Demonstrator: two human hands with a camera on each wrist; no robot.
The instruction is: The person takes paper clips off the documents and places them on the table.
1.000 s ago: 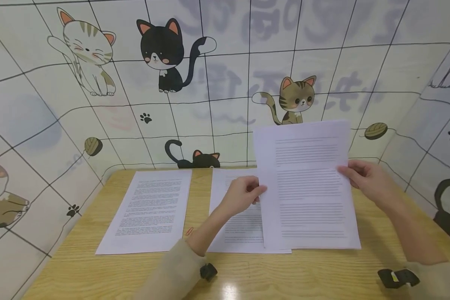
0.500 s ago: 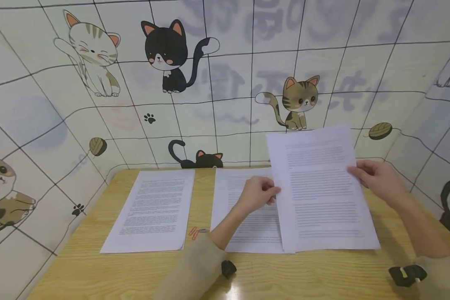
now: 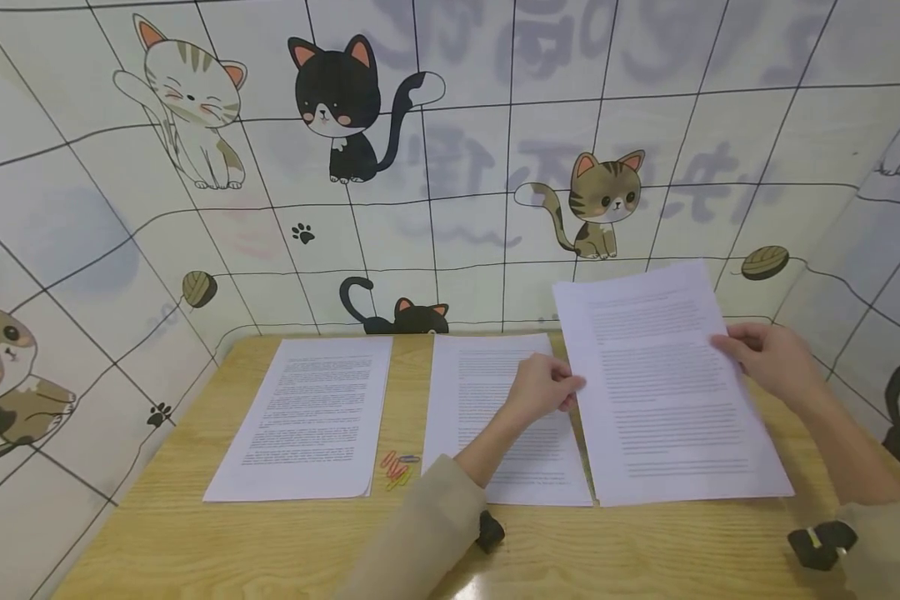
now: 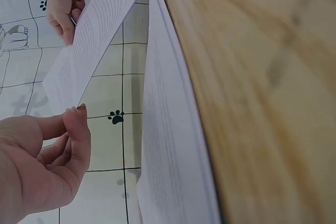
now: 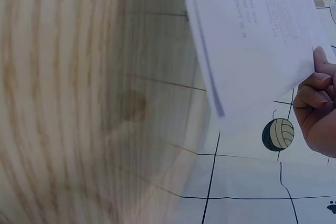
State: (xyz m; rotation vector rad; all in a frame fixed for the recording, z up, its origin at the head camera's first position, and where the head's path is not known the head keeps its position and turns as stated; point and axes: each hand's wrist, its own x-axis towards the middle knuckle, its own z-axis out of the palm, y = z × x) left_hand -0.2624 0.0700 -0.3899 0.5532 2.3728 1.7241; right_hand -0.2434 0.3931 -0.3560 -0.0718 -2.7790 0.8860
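Observation:
A stack of printed sheets is held tilted at the right, its far end raised and its near edge close over the table. My left hand pinches its left edge between thumb and fingers. On the opposite edge my right hand pinches it the same way; the right wrist view shows that thumb lying on the printed face. Under my left forearm, a second stack of printed sheets lies flat, partly hidden by the arm. Farther left rests a third printed stack, which no hand touches.
Several coloured paper clips lie between the left and middle stacks. The wooden table meets a wall covered with cartoon cats at its back edge.
Both hands have carried the held stack rightward and lowered its far end, leaning it back toward the table. More of the middle stack and the paper clips now shows.

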